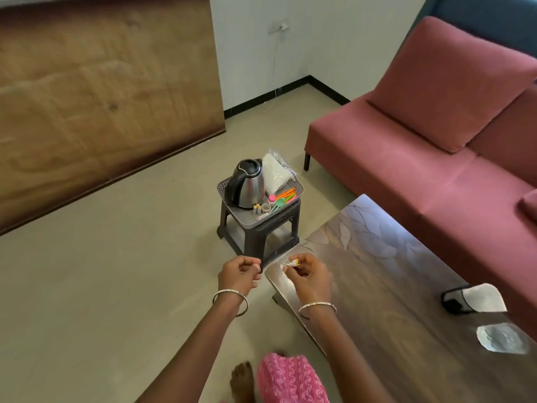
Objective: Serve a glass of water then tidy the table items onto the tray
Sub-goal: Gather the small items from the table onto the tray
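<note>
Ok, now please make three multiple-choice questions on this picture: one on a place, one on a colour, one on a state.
1. Where does the kettle stand?
A. on the table
B. on the tray on the stool
C. on the floor

2. What colour is the sofa?
A. pink-red
B. green
C. grey

3. What does the right hand do?
A. lies flat on the table
B. pinches a battery
C. grips the kettle

Answers:
1 B: the kettle sits on the tray atop the dark stool.
2 A: its seat and cushions are pink-red.
3 B: its fingers pinch a battery over the corner of the table.
</note>
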Demonstrator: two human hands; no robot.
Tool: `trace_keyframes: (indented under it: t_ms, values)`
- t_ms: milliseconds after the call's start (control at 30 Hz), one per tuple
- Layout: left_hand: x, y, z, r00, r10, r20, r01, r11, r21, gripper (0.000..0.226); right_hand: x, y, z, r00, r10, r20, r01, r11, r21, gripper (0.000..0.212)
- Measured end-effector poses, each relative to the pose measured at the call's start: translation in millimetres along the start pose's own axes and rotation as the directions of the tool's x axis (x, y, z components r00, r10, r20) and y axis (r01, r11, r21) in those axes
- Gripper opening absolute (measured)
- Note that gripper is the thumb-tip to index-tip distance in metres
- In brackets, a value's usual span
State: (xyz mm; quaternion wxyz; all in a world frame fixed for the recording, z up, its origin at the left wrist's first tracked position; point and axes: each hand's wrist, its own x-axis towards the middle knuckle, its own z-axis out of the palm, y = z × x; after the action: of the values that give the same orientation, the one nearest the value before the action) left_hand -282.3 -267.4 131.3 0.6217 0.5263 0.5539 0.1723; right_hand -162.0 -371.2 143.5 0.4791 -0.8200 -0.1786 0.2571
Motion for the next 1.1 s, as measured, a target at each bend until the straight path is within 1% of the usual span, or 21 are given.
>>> trace_keyframes:
  t_ms: [100, 233, 300, 400, 567, 633, 867, 967, 1100]
  values:
    - [29, 3, 4, 1.0, -0.013, 0.002, 0.013, 1.0, 0.007, 0.012, 29, 0, 13, 1.0, 0.024, 0.0, -0.024, 0.999, -0.045, 0.016]
    - [81, 9, 9, 0.998, -0.055, -0.031, 0.055, 0.998, 0.014, 0.011, 78, 1, 35, 0.999, 0.039, 0.004, -0.038, 0.992, -0.119, 0.014]
    - [110, 14, 11, 0.996, -0.073, -0.045, 0.075, 0.997, 0.036, 0.011, 106, 0, 49, 0.998, 0.054, 0.01, -0.052, 0.988, -0.147, 0.014]
    - [159, 24, 14, 0.991, -0.105, -0.079, 0.11, 0.992, 0.068, 0.012, 159, 0, 76, 0.992, 0.116, 0.046, -0.106, 0.978, -0.179, 0.013]
    - [239, 32, 24, 0.983, -0.152, -0.108, 0.167, 0.973, 0.156, 0.018, 244, 8, 125, 0.988, 0.141, 0.064, -0.121, 0.961, -0.247, 0.016]
    - [266, 30, 29, 0.98, -0.163, -0.118, 0.183, 0.965, 0.188, 0.021, 271, 13, 143, 0.983, 0.16, 0.09, -0.129, 0.95, -0.285, 0.014]
    - [342, 8, 52, 0.967, -0.187, -0.171, 0.235, 0.915, 0.328, 0.019, 344, 41, 197, 0.968, 0.152, 0.201, -0.038, 0.878, -0.477, 0.016]
    - [363, -2, 60, 0.971, -0.174, -0.163, 0.225, 0.894, 0.388, 0.021, 356, 53, 213, 0.971, 0.125, 0.205, 0.005, 0.843, -0.537, 0.013]
    - [388, -12, 72, 0.968, -0.215, -0.128, 0.249, 0.88, 0.405, 0.026, 360, 68, 228, 0.976, 0.134, 0.174, -0.017, 0.835, -0.55, 0.016]
